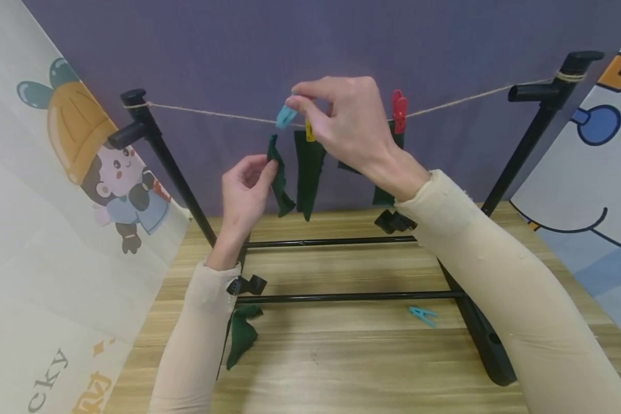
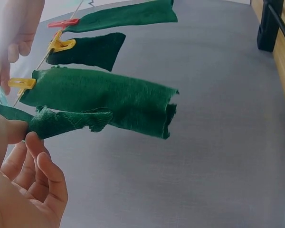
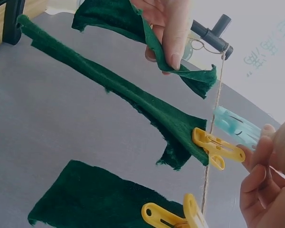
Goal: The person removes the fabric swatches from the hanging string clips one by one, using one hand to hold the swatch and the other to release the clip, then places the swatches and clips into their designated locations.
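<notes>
My left hand point(image 1: 248, 187) pinches a strip of dark green cloth point(image 1: 278, 178) between thumb and finger, just below the string point(image 1: 212, 114). Above it, my right hand point(image 1: 349, 118) pinches a light blue clothespin point(image 1: 286, 117) at the string. In the right wrist view the blue clothespin point(image 3: 237, 127) has its tip beside the string, and the held cloth point(image 3: 154, 50) has its upper end near the string too. A yellow clothespin point(image 3: 213, 146) clips the neighbouring green cloth point(image 3: 128, 97) to the line.
Further right, a red clothespin point(image 1: 399, 112) holds more green cloth. Black posts point(image 1: 171, 167) carry the line on both sides, with crossbars point(image 1: 336, 298) below. On the wooden table lie another green cloth piece point(image 1: 243, 336) and a blue clothespin point(image 1: 422, 315).
</notes>
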Tool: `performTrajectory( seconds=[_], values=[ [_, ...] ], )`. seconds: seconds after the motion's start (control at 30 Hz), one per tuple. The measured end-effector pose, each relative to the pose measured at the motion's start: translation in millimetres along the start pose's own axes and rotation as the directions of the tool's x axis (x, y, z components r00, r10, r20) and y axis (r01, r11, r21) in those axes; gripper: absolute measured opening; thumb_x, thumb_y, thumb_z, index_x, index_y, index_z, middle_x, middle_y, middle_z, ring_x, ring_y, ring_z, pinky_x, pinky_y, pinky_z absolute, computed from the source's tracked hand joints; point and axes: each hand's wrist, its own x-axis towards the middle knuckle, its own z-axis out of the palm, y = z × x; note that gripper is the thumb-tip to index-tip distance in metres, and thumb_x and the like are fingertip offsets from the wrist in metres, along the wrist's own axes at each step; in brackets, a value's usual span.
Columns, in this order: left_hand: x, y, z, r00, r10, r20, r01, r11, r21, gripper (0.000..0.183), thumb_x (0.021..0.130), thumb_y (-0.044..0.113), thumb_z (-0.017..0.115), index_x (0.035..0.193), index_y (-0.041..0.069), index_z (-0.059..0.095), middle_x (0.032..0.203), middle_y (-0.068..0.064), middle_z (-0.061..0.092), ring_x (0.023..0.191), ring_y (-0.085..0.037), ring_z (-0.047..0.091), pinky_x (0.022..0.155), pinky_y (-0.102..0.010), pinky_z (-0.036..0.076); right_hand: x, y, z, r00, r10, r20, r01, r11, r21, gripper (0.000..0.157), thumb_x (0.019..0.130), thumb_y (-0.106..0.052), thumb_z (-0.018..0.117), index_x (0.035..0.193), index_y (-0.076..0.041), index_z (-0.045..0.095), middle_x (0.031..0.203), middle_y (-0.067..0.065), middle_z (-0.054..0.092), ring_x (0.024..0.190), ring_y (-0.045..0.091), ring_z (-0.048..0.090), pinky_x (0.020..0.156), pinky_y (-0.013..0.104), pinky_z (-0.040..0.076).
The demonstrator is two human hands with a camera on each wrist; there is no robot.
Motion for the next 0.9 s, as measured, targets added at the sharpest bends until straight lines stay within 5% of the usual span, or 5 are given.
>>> performTrajectory(
  seconds=[0.33, 0.9],
  values=[
    [-3.4, 0.1, -2.9, 1.000, -0.003, 0.015, 0.003, 1.000, 0.012, 0.023, 0.093, 0.017, 0.064, 0.107, -0.002, 0.066, 0.091, -0.009, 0.069, 0.072, -0.018, 0.063, 0.062, -0.035, 0.052, 0, -1, -3.6, 0.999, 0.004, -0.052, -0.004, 1.000, 0.005, 0.033, 0.095, -0.040, 0.058, 0.107, -0.015, 0.075, 0.100, -0.006, 0.072, 0.039, 0.003, 0.032, 0.042, 0.025, 0.025],
    [-15.2, -1.2, -7.8, 0.999, -0.027, 0.031, 0.027, 1.000, -0.015, 0.021, 0.093, 0.013, 0.064, 0.105, -0.004, 0.066, 0.090, -0.007, 0.069, 0.074, -0.014, 0.063, 0.063, -0.025, 0.051, -15, 5, -9.1, 0.996, 0.029, -0.089, -0.021, 0.996, 0.090, 0.031, 0.092, -0.038, 0.063, 0.109, -0.014, 0.073, 0.096, -0.008, 0.071, 0.040, 0.004, 0.031, 0.043, 0.025, 0.025]
  ],
)
